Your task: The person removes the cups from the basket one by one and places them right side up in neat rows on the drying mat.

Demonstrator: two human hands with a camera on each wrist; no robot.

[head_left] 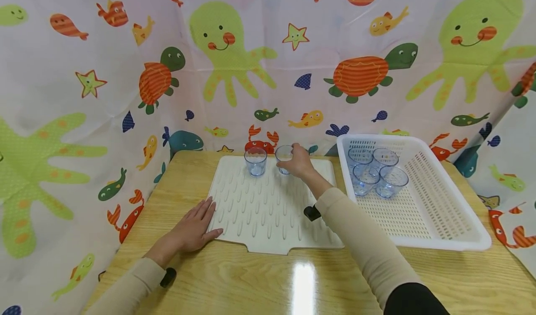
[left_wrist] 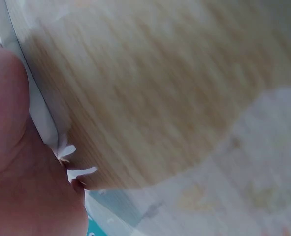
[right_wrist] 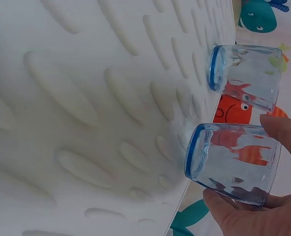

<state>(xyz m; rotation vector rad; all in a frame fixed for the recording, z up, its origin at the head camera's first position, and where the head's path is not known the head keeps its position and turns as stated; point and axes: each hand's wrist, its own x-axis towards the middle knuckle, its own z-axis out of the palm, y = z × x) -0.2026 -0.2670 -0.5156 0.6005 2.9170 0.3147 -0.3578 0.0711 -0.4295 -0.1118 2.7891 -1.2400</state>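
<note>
Near the back edge of the white ridged drying mat [head_left: 259,222], my right hand [head_left: 298,163] holds a clear bluish glass [right_wrist: 234,162] between thumb and fingers. That glass is upright, its blue base towards the mat; whether it touches the mat I cannot tell. Just left of it, a second glass [head_left: 256,162] stands upright on the mat. My left hand [head_left: 193,225] lies flat with straight fingers at the mat's left edge, fingertips and thumb touching it. The left wrist view shows only part of that hand [left_wrist: 22,147] beside the mat's edge.
A white perforated basket [head_left: 456,203] stands right of the mat, with several similar glasses [head_left: 392,182] grouped at its left side. All rest on a wooden table [head_left: 217,278]. A sea-animal patterned curtain [head_left: 284,22] borders the table at back and sides.
</note>
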